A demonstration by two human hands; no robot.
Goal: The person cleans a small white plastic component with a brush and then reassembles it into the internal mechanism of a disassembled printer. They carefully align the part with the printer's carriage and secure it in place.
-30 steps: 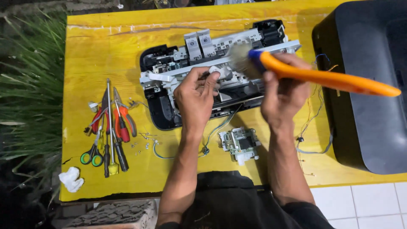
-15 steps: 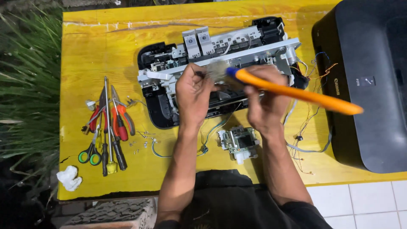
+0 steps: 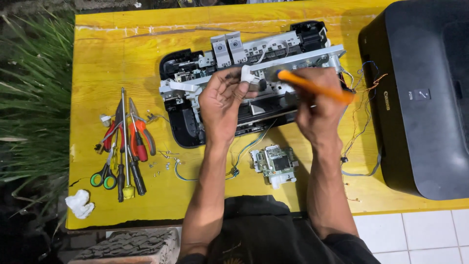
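Note:
A dismantled printer mechanism (image 3: 195,83), black base with grey and white parts, lies on the yellow table (image 3: 107,54). My left hand (image 3: 222,105) rests on its middle and pinches a small white part (image 3: 247,75). My right hand (image 3: 320,110) grips an orange-handled brush (image 3: 317,88), whose dark tip touches the mechanism's grey rail just right of the white part. Loose coloured wires (image 3: 364,102) trail from the mechanism's right end.
A black printer cover (image 3: 420,98) fills the right side. Pliers, scissors and screwdrivers (image 3: 124,142) lie at the left, with small screws (image 3: 163,161) beside them. A green circuit board (image 3: 274,165) sits near the front edge; a crumpled tissue (image 3: 79,204) is at the front left corner.
My right hand has swung the orange brush down and left, from raised over the mechanism's right end to its tip on the rail. My left hand has shifted slightly onto the white part.

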